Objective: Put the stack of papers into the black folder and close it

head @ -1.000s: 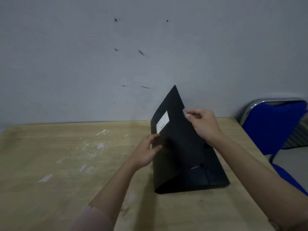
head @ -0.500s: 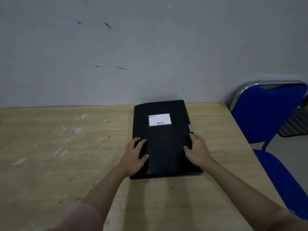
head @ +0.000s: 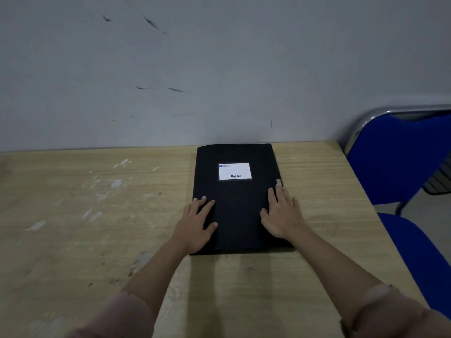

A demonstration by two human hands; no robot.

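At the far right of the table (head: 73, 215), the left hand (head: 195, 225) and right hand (head: 283, 215) are lying apart, palms flat, pressing the black folder (head: 238, 211) closed, presumably seating its cover.

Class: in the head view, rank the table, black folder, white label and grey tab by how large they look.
1. table
2. black folder
3. white label
4. grey tab

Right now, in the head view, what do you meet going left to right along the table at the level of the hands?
White scuffs on the table → left hand → black folder, closed and flat → right hand → blue chair.
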